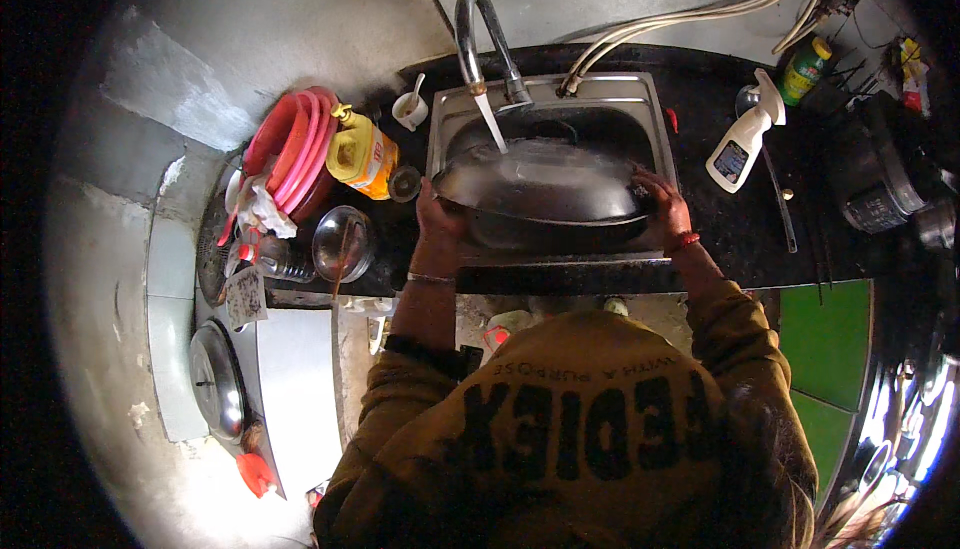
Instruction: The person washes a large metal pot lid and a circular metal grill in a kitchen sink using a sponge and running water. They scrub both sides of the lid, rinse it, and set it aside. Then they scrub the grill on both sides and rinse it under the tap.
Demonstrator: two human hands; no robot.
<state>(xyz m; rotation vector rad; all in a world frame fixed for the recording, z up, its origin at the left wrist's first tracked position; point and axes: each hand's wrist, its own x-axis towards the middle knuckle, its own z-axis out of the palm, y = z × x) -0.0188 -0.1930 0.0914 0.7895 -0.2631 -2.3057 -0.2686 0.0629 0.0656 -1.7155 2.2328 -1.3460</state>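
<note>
A large dark metal wok (555,185) is held tilted over the steel sink (555,258), its rounded underside in view. My left hand (441,215) grips its left edge, and my right hand (664,204), with a red bracelet at the wrist, grips the right edge. Water runs from the curved chrome faucet (484,31) onto the wok's surface. Some of my fingers are hidden by the wok. A dark handle or loop shows behind it, inside the basin.
Left of the sink stand a white cup (410,110), a yellow pump jug (363,151), red plastic basins (289,147) and a steel bowl (343,243). On the right are a white spray bottle (741,140), a green bottle (805,72) and a dark bucket (874,174).
</note>
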